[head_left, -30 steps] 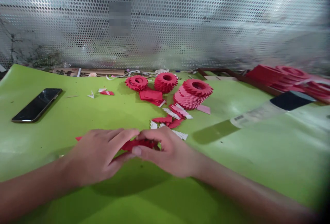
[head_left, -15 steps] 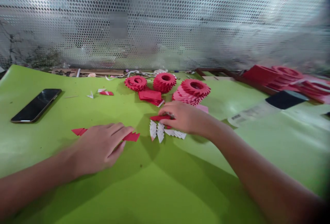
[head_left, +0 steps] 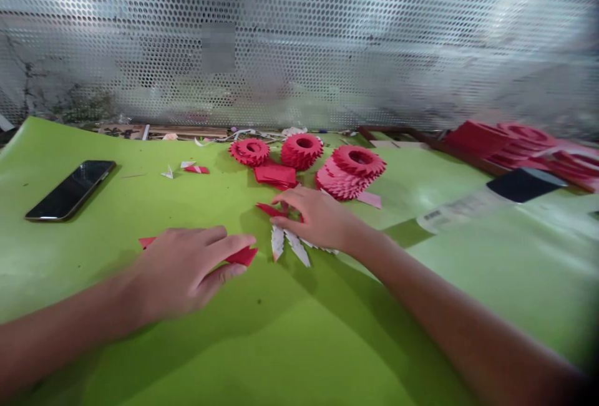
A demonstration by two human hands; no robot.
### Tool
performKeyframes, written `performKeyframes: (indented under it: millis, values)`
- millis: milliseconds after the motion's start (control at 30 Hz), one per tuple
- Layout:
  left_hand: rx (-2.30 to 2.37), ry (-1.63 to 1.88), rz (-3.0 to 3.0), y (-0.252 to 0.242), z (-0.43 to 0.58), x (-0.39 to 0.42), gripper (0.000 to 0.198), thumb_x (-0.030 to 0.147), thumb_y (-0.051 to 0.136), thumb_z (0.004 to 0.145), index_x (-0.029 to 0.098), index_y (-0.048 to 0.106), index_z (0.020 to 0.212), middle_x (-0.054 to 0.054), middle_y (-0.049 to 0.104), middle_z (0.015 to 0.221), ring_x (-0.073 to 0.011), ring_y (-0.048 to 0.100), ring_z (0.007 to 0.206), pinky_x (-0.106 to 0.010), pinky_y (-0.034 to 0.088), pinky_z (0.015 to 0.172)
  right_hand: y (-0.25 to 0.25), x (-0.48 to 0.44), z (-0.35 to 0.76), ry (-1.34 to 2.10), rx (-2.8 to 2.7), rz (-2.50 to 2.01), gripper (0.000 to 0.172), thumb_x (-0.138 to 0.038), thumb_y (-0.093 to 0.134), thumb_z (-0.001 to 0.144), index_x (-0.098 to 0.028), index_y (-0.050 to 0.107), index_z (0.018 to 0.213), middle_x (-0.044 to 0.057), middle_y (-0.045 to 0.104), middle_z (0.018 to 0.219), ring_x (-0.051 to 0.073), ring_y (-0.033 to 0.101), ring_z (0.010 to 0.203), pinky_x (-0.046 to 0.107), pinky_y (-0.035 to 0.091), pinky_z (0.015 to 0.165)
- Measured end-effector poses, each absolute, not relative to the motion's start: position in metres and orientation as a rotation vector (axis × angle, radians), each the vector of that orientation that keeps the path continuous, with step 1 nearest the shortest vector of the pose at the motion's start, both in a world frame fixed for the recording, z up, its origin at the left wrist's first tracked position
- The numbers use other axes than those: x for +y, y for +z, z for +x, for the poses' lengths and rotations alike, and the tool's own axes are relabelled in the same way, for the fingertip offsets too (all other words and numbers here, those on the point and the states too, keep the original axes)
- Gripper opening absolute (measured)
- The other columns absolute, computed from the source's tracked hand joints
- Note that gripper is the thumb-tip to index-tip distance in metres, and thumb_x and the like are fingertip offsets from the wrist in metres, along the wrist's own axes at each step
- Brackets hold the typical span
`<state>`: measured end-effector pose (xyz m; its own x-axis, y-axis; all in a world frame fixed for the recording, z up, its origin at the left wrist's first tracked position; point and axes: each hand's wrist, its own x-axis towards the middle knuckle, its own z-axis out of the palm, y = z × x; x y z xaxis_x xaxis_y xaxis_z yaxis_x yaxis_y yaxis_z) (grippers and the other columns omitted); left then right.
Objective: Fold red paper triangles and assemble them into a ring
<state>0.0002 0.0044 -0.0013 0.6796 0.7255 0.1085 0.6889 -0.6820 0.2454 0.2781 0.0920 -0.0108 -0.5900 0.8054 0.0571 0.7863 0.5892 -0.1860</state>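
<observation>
Under and between the fingers of my left hand [head_left: 182, 269] lies a strip of red folded paper [head_left: 243, 256]; one end shows past the fingertips and the other beyond the knuckles. My right hand [head_left: 321, 216] has its thumb and fingers closed round a red folded paper piece [head_left: 269, 209], whose tip points left. Just below that hand are jagged white folded-paper strips: one upright [head_left: 277, 244] and one slanted [head_left: 298, 249]. Another is mostly hidden beneath the hand. Behind the hand sits a stack of red paper pieces [head_left: 275, 175].
Red paper rings [head_left: 302, 151] and a red-and-pink ring stack [head_left: 344, 178] stand at the back. A phone [head_left: 70, 191] and small folded scraps [head_left: 195, 169] lie left. At right are a clear plastic packet [head_left: 453, 209] and red paper pieces [head_left: 486, 138] beside a perforated metal wall [head_left: 299, 50].
My right hand has shifted slightly left with the red piece. One white strip now slants outward beneath it. The left hand's fingers have moved a little along the red strip.
</observation>
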Motion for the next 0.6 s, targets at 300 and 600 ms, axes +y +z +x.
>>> performKeyframes:
  millis: [300, 600]
  values:
    - [1.170, 0.421, 2.710, 0.001, 0.002, 0.003, 0.031, 0.033, 0.043, 0.108, 0.021, 0.060, 0.131, -0.005, 0.077, 0.106, -0.0224, 0.074, 0.079, -0.030, 0.051, 0.061, -0.020, 0.088, 0.265, 0.373, -2.486, -1.348, 0.043, -0.053, 0.058, 0.100, -0.021, 0.073, 0.125, 0.013, 0.070, 0.129, 0.031, 0.066, 0.116, 0.048, 0.052, 0.099]
    - [0.964, 0.607, 2.566, 0.011, -0.001, -0.003, 0.036, 0.036, 0.040, 0.111, 0.025, 0.056, 0.141, -0.001, 0.074, 0.096, -0.0155, 0.069, 0.073, -0.024, 0.049, 0.064, -0.022, 0.086, 0.256, 0.535, -2.375, -1.296, 0.025, -0.029, 0.071, 0.094, -0.023, 0.073, 0.119, 0.009, 0.075, 0.120, 0.025, 0.070, 0.107, 0.041, 0.055, 0.096]
